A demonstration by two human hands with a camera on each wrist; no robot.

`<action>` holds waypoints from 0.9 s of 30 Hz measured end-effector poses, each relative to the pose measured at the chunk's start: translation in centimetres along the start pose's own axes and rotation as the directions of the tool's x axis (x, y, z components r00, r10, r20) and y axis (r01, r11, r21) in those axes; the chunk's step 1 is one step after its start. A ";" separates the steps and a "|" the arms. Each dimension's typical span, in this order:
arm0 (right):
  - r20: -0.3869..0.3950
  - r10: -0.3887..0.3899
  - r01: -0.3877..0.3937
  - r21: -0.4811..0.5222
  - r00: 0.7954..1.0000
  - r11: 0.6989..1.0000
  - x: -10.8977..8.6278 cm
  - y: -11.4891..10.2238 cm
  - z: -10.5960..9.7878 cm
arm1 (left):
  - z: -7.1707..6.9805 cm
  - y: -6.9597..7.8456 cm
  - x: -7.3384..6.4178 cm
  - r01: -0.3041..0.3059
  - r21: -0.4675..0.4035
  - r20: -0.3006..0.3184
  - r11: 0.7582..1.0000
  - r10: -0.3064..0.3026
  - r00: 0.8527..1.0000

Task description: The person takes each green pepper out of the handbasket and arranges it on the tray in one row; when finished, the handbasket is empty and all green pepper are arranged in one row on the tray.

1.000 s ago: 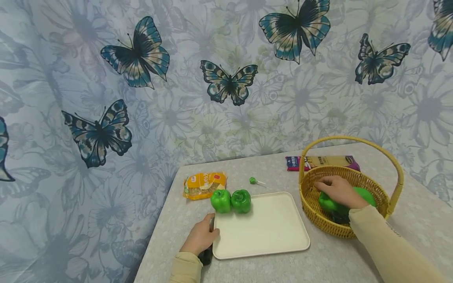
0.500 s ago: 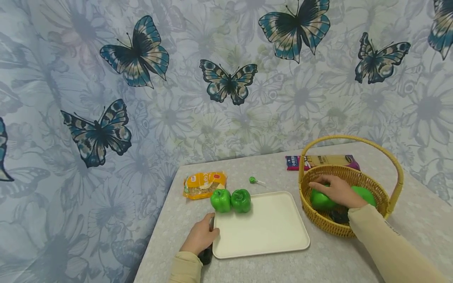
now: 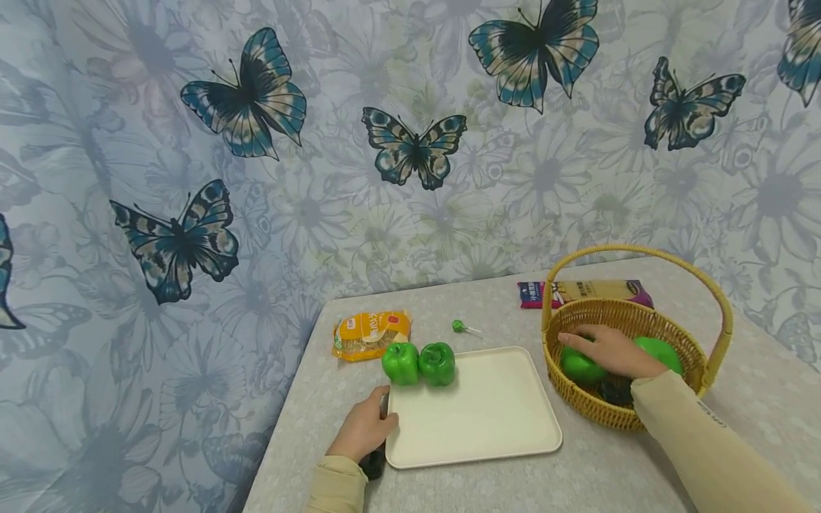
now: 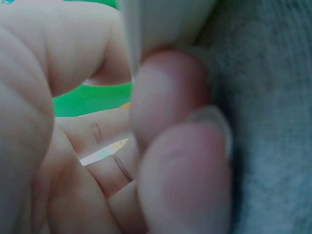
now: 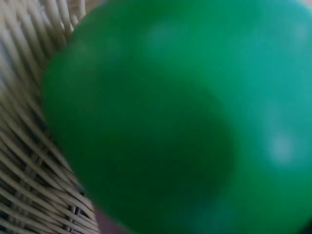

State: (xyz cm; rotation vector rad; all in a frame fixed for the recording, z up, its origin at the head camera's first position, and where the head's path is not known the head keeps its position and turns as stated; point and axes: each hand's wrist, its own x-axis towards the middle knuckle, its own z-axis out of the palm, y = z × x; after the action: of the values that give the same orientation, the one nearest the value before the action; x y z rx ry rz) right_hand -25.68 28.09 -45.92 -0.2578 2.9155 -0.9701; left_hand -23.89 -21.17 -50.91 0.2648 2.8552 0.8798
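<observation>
My left hand (image 3: 363, 425) pinches the left edge of a cream tray (image 3: 474, 420). In the left wrist view, the tray's pale rim (image 4: 158, 27) sits between thumb and fingers. Two green bell peppers (image 3: 400, 364) stand side by side at the tray's far left corner. On the right, my right hand (image 3: 609, 349) reaches into a wicker basket (image 3: 593, 417) and grips a green bell pepper (image 3: 579, 367) from above. That pepper (image 5: 161, 112) fills most of the right wrist view, against the woven wall. Another green pepper (image 3: 661, 353) lies in the basket, partly hidden by my hand.
An orange food packet (image 3: 370, 336) lies behind the peppers. Near the tray's far edge is a small green lollipop (image 3: 458, 325). A purple and tan packet (image 3: 596, 291) lies behind the basket, whose tall handle (image 3: 631, 249) arches over it. A butterfly-patterned wall backs the table.
My right hand and the pepper under it have shifted slightly left inside the basket, mostly in the first half second. The left hand and the tray have stayed put.
</observation>
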 end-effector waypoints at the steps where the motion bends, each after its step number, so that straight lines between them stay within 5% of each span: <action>1: -0.007 -0.008 0.008 -0.003 1.000 1.000 0.0 0.0 0.0 | -0.1 0.1 0.0 0.000 -0.003 0.000 1.000 0.000 1.000; 13: -0.146 -0.096 0.102 0.032 0.985 0.994 0.0 -0.1 -0.2 | 0.0 0.1 0.0 0.002 0.005 0.000 1.000 -0.002 1.000; 27: -0.140 -0.143 0.149 0.036 0.980 0.988 -0.5 0.0 0.1 | 0.0 0.1 -0.1 0.005 -0.013 0.004 1.000 -0.005 1.000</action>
State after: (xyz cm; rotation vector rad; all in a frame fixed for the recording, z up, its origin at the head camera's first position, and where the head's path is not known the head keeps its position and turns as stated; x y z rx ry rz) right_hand -25.20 28.08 -46.00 -0.4246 3.0288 -1.1178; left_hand -23.76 -21.15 -50.80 0.2570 2.8444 0.8957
